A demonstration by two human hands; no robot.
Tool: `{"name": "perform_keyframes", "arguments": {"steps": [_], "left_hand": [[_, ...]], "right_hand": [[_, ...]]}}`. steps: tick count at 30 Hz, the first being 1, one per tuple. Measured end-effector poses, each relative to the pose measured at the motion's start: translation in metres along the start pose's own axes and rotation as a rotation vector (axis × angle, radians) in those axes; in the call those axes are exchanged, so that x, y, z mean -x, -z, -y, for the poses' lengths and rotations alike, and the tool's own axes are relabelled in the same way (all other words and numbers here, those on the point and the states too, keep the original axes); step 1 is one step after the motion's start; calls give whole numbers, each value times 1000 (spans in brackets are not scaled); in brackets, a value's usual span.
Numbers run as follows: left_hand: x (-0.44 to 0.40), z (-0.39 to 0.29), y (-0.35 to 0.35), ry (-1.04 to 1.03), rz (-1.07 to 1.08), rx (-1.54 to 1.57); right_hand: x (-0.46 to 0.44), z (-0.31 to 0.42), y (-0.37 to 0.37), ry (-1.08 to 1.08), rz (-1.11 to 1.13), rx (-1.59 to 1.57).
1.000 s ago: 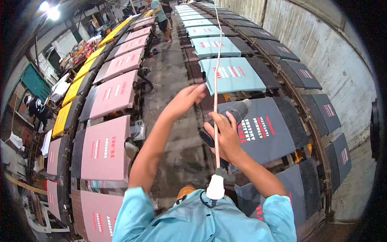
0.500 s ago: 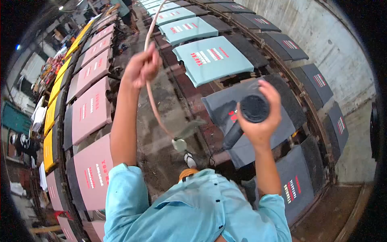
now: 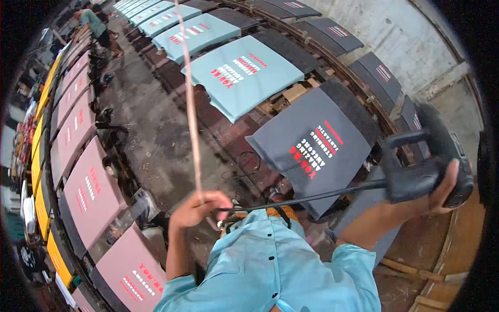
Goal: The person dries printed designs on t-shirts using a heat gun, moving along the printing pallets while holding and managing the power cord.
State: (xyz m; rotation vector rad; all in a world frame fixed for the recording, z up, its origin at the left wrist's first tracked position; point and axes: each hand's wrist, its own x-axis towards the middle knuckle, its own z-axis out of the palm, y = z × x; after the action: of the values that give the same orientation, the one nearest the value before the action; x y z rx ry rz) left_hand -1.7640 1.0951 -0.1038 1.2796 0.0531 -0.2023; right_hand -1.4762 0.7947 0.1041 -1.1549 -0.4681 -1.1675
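Observation:
My right hand (image 3: 444,192) grips a black handheld power tool (image 3: 416,171), held out at the far right. From the tool a black cord (image 3: 312,198) runs left across my front to my left hand (image 3: 204,209). The fingers of my left hand are curled around the cord close to my waist. A pale hanging cable (image 3: 190,104) comes down from above and passes behind or through that hand; its lower end shows just below. Left of the tool lies a dark grey printed fabric panel (image 3: 291,130) with red and white lettering.
Light blue printed panels (image 3: 244,73) line the middle row. Pink panels (image 3: 88,197) and yellow panels (image 3: 57,260) stand in rows at the left. More dark panels (image 3: 377,73) lie along the right wall. A person (image 3: 93,26) bends over the far left row.
The tool has swung far to the right in my right hand, its cord now stretched out. My left hand has come down to my waist. The view has turned rightward.

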Motion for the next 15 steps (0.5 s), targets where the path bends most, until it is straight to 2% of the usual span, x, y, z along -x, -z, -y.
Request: {"name": "perform_keyframes", "arguments": {"steps": [1, 4, 6, 7, 8, 9, 10, 12, 15], "left_hand": [[10, 2, 7, -2, -82, 6], [21, 2, 10, -55, -387, -15], [12, 4, -2, -164, -671, -71], [8, 6, -4, -149, -797, -103], [3, 6, 0, -155, -787, -116], [1, 5, 6, -159, -774, -131], [-1, 5, 11, -161, -761, -147], [-8, 4, 13, -84, -753, -143], [-15, 1, 15, -49, -733, -151]], "right_hand": [[-19, -19, 19, 132, 76, 19], [-51, -58, 55, -192, -87, 174], [-58, -103, 114, -134, 317, 433], [-48, -129, 139, -127, 570, 384], [-19, -114, 120, -162, 805, 371], [14, -116, 112, -236, 885, 239], [44, -104, 101, -436, 925, 204], [87, -126, 112, -652, 967, 64], [114, -139, 119, -820, 828, 91]]}}
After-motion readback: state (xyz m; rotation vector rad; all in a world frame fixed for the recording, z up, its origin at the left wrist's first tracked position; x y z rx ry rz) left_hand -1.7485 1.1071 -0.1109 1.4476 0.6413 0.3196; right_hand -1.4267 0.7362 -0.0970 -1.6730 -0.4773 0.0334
